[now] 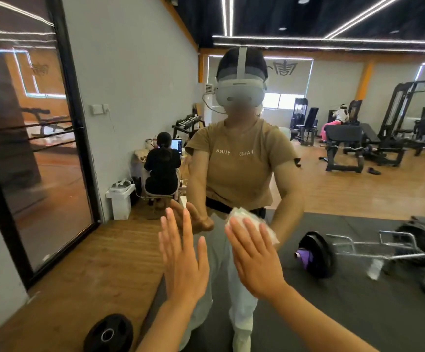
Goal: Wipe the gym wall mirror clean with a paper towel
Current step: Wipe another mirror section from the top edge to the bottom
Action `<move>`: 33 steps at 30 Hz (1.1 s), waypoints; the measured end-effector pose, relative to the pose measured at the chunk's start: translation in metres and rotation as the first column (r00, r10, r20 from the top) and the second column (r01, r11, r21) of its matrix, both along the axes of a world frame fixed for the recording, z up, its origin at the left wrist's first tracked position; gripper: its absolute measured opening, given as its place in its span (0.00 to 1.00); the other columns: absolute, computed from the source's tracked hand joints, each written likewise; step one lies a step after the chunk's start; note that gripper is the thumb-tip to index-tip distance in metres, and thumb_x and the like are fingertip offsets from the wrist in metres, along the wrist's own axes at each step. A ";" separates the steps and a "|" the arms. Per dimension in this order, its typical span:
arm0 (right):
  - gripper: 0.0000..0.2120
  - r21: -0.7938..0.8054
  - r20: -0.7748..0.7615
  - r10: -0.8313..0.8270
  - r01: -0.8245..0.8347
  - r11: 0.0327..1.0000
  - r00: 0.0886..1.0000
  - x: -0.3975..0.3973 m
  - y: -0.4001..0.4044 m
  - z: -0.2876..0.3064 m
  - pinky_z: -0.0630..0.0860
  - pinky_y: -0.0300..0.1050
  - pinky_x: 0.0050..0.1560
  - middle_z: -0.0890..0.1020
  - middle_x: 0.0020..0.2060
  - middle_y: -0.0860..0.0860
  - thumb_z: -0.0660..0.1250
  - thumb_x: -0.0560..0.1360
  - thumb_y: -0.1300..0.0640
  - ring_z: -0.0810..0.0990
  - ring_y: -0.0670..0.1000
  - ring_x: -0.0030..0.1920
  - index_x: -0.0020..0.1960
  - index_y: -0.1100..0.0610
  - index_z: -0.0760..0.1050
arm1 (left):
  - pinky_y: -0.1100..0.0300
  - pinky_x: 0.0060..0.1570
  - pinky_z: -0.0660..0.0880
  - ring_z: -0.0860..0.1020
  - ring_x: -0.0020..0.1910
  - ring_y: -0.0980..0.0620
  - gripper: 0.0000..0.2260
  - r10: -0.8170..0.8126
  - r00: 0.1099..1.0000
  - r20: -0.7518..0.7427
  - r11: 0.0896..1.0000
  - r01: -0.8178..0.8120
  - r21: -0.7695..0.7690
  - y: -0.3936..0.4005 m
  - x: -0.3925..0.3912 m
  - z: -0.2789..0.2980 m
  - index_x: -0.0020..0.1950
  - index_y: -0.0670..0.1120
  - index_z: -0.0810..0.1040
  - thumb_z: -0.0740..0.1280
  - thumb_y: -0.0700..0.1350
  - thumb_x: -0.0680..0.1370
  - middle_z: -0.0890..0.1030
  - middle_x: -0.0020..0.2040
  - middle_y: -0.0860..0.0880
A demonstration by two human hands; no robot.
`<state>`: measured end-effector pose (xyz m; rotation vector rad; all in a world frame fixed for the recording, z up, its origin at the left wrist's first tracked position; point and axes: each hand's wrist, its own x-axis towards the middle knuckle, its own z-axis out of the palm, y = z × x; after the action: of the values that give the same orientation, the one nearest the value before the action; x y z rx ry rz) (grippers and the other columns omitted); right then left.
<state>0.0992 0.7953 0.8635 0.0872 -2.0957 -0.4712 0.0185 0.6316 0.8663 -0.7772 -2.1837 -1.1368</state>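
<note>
Right hand (pixel 254 260), fingers straight, presses the towel (pixel 247 219) flat on the mirror (pixel 333 189), towel at its twelve o'clock. Left hand (pixel 183 260) lies open and empty, bracing at nine o'clock. Best to keep even palm pressure and overlap strokes, refolding when soiled.

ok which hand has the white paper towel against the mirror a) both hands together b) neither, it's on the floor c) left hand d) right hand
d: the right hand presses the crumpled white paper towel flat against the gym wall mirror with straight fingers, while the left hand lies open on the glass with nothing under it.
</note>
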 end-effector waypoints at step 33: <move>0.25 0.584 0.222 0.004 -0.137 0.800 0.975 0.062 0.113 0.105 0.51 0.53 0.79 0.64 0.78 0.52 0.53 0.82 0.62 0.60 0.54 0.78 0.79 0.55 0.61 | 0.53 0.77 0.36 0.40 0.81 0.46 0.29 -0.044 0.991 -0.125 0.998 0.039 -0.044 0.092 0.058 0.010 0.82 0.55 0.42 0.52 0.51 0.84 0.40 0.83 0.50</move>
<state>0.1617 0.9079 0.9688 0.6084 -2.0599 -1.1100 0.0765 0.7232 0.8760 -0.8911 -2.1012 -1.0368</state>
